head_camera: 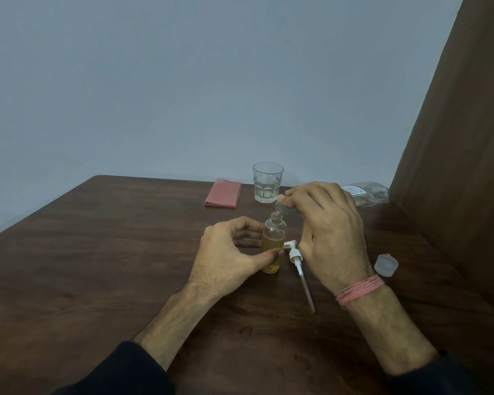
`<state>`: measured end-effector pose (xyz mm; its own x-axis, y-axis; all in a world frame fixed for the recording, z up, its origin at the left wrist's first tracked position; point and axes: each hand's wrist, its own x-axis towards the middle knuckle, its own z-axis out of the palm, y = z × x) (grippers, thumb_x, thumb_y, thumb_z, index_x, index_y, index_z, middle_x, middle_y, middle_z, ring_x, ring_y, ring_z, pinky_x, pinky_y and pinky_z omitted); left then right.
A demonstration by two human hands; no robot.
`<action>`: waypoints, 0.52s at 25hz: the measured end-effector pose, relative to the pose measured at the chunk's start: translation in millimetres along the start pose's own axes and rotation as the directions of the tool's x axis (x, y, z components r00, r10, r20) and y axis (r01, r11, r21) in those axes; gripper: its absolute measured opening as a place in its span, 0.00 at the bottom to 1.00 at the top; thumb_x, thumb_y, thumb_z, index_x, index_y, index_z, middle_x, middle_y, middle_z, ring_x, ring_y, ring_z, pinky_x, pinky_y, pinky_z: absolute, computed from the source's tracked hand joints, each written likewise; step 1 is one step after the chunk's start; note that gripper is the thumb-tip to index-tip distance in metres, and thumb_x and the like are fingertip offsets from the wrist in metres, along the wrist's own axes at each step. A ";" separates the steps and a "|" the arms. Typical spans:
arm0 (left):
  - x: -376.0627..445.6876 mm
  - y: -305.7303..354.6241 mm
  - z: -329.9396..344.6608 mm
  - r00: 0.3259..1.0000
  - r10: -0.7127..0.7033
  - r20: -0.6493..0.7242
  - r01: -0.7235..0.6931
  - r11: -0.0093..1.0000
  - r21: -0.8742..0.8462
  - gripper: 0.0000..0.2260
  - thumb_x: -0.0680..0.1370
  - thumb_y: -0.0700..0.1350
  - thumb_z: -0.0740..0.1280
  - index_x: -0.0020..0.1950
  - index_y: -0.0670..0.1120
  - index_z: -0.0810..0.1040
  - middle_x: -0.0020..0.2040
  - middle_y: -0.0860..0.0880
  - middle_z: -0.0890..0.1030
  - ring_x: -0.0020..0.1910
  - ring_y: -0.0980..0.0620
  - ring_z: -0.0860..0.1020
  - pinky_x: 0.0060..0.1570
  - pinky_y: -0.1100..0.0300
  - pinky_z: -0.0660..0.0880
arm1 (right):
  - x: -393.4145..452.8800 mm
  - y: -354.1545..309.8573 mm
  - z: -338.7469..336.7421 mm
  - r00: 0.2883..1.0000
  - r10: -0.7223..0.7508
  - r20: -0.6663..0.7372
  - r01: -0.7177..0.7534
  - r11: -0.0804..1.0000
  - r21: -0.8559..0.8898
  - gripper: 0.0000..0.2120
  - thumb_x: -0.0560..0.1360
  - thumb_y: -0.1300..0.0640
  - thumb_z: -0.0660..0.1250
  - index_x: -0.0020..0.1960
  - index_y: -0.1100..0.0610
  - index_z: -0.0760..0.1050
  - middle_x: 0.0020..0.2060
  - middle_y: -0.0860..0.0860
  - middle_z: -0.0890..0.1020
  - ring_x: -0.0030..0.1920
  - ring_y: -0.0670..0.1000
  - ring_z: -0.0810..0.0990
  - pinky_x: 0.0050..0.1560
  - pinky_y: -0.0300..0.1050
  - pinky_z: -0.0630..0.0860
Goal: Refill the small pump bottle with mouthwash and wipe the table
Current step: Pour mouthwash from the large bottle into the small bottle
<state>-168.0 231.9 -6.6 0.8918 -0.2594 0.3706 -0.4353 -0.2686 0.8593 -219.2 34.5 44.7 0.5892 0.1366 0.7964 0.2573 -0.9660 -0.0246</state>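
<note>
left hand [226, 252] gripping small bottle [273, 243], right hand [328, 223] tipping mouthwash bottle [365, 195] over it

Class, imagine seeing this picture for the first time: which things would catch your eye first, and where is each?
First, mid-table, the left hand grips a small bottle part full of yellow liquid, while the right hand tips a large clear bottle into its neck. Just right of the small bottle lies the white pump, taken off. Toward the table's far edge stand a glass and, left of it, a folded pink cloth.
</note>
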 end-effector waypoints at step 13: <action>1.6 -0.4 0.2 1.000 0.008 0.004 -0.008 1.000 0.002 0.19 0.70 0.55 0.91 0.57 0.57 0.90 0.51 0.63 0.92 0.52 0.65 0.91 0.57 0.63 0.88 | -0.3 1.2 0.3 1.000 -0.009 -0.007 0.009 1.000 -0.003 0.26 0.68 0.74 0.70 0.61 0.53 0.84 0.57 0.48 0.85 0.62 0.56 0.80 0.65 0.50 0.71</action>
<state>-166.5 231.5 -6.5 0.8880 -0.2652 0.3758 -0.4423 -0.2688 0.8556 -218.8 33.4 44.2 0.5815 0.1438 0.8007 0.2601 -0.9655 -0.0155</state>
